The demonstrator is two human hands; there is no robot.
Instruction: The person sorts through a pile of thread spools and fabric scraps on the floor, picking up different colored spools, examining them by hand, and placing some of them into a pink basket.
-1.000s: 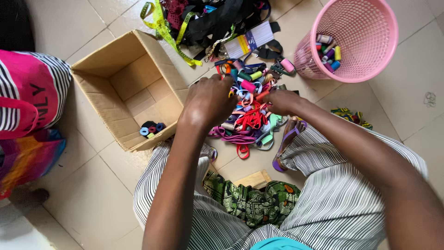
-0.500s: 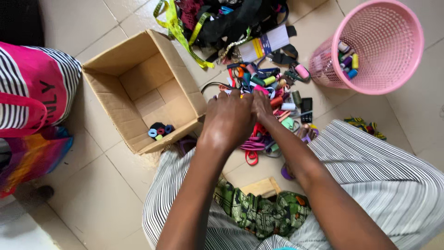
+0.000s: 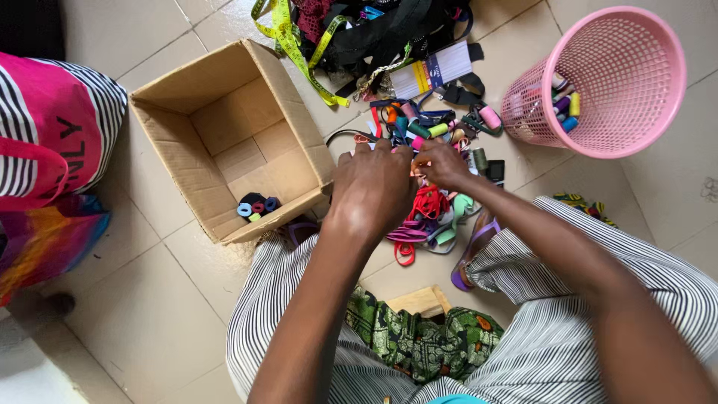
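Two hands (image 3: 407, 176) over tangled multicoloured ribbons and spools (image 3: 434, 213), tiled floor

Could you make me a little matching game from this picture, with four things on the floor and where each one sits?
Things:
1. cardboard box
2. pink basket
3. striped bag
4. yellow tape measure

Places:
A. far right, holding thread spools
B. left edge of the picture
C. top, draped off the dark pile
D. left of the hands, a few small rolls inside

Pairs: 1-D, 2-A, 3-B, 4-C
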